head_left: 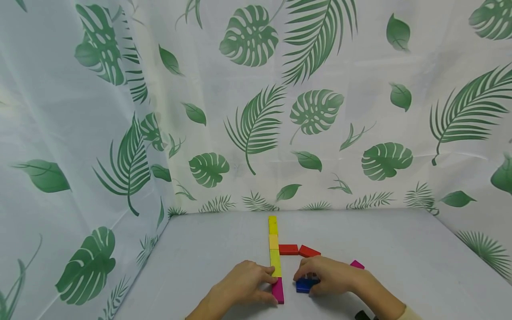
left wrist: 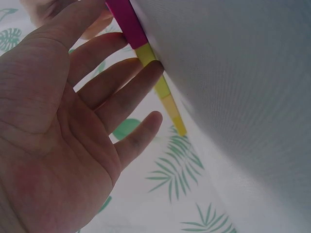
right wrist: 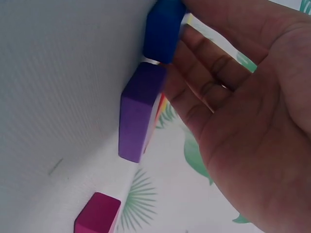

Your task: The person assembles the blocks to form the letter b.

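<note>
In the head view my left hand (head_left: pixel 246 283) lies along the left side of a straight row of blocks, touching a magenta block (head_left: pixel 278 293) and the long yellow block (head_left: pixel 275 262) beyond it. The left wrist view shows its fingers only slightly bent, all on one side of the magenta block (left wrist: pixel 127 22). My right hand (head_left: pixel 330 274) pinches a blue block (head_left: pixel 305 286) between thumb and fingers, right of the row. In the right wrist view a purple block (right wrist: pixel 138 114) stands close to the blue block (right wrist: pixel 164 31); the hand hides it from the head view.
Further yellow blocks (head_left: pixel 273 226) continue the row away from me. Two red blocks (head_left: pixel 289 250) branch off to the right, the second angled. A loose magenta block (head_left: pixel 357 264) lies beyond my right forearm. A black object (head_left: pixel 362 315) shows at the bottom edge. Leaf-printed curtains surround the white table (head_left: pixel 200 249).
</note>
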The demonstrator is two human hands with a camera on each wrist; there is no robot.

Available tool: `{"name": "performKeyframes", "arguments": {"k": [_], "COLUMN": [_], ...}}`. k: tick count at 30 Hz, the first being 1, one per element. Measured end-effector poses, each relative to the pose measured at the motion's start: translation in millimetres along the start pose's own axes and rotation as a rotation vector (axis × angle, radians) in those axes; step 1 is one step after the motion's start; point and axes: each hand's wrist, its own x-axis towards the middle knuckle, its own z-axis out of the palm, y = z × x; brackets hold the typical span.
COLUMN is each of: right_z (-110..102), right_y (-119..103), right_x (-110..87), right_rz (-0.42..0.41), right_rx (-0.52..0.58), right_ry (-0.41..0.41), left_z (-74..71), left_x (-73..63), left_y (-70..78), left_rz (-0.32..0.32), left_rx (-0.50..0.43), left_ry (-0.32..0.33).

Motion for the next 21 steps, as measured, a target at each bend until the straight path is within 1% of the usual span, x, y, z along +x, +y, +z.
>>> {"name": "performKeyframes", "arguments": {"k": [5, 8, 9, 11, 15, 16, 21], "right_z": [-3, -4, -3, -3, -3, -4, -4], "right_y": [0, 4, 8, 11, 9, 4, 0], "right_x": [-3.0, -3.6, -3.1, -3.6, -4.8, -6.1, -7.7], "right_rz": [-0.01, -0.041, -0.082, -0.094, -0.082, -0.042, -0.003], "right_rx": [0.02, 0.012, -0.013, -0.015, -0.016, 0.004, 0.004], "right_ry": [-0.018, -0.028, -0.032, -0.038, -0.036, -0.033, -0.028], "left_z": [0.8, 0.8, 0.6, 0.4, -0.3, -0.4, -0.8], "left_x": [0.1, -0.2, -0.4, -0.7, -0.6, -0.6, 0.3], "left_y": [-0.5, -0.7, -0.6, -0.4, 0.6, 1.0, 1.9], "left_rz": [-0.002, 0.0, 0.001, 0.002, -0.008, -0.011, -0.019], "left_rx": [0.0, 0.001, 0.001, 0.003, 0.002, 0.001, 0.001], "left_ry": [0.0, 0.002, 0.003, 0.005, -0.001, -0.003, -0.01]}}
